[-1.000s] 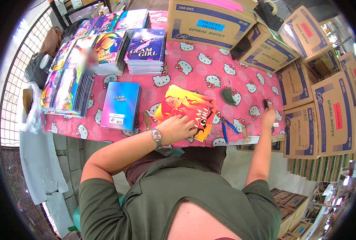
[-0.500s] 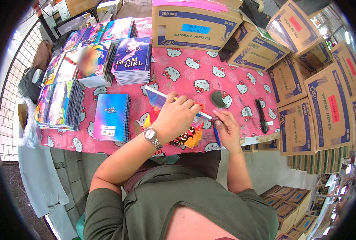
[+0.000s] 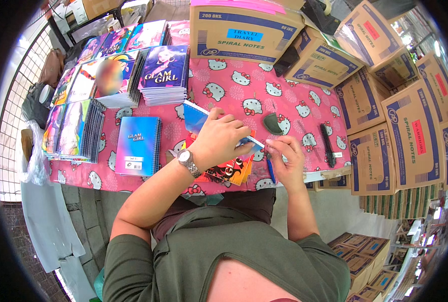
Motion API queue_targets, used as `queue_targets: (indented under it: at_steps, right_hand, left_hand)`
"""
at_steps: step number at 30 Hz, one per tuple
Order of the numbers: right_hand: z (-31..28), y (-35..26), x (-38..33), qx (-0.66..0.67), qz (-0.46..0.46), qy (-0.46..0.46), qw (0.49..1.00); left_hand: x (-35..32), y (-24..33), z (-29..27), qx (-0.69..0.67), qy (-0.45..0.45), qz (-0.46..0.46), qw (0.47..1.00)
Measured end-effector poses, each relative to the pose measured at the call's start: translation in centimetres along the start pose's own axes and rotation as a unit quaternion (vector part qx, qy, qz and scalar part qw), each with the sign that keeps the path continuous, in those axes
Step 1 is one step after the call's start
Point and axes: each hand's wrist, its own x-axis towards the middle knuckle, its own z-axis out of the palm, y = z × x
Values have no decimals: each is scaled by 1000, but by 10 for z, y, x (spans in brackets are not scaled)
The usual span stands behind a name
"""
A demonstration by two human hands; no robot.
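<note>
The left hand point(image 3: 220, 135) grips a tilted blue notebook point(image 3: 196, 119) above the orange covers point(image 3: 228, 172), fingers curled over it. The right hand point(image 3: 288, 160) bunches its fingertips at the notebook's right end, though whether they pinch anything I cannot tell; keeping the pages squared should help.

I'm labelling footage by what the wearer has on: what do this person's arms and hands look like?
Both hands are ungloved. The sleeves are short, dark green and plain, ending above the elbows. Near the left hand, the wrist wears a silver watch with a round face and metal band. The right hand has nothing on its wrist.
</note>
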Motion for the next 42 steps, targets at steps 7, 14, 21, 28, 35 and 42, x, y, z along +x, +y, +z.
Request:
queue_targets:
  at_steps: [7, 14, 21, 28, 35, 42]
  right_hand:
    - [8, -10, -5, 118, 65, 20, 991]
    - [3, -14, -1, 81, 116, 25, 990]
    - [5, -20, -12, 88, 82, 23, 992]
    - [-1, -13, -16, 241, 285, -84, 924]
    - [-8, -37, -4, 35, 134, -14, 990]
    - [-5, -25, 1, 22, 70, 8, 997]
  left_hand:
    - [2, -6, 2, 5, -25, 15, 1000]
    - [2, -8, -3, 1, -45, 17, 999]
    - [-3, -9, -1, -6, -20, 25, 999]
    - [2, -2, 5, 32, -32, 31, 998]
    - [5, 15, 20, 53, -45, 63, 996]
    - [8, 8, 17, -8, -50, 56, 997]
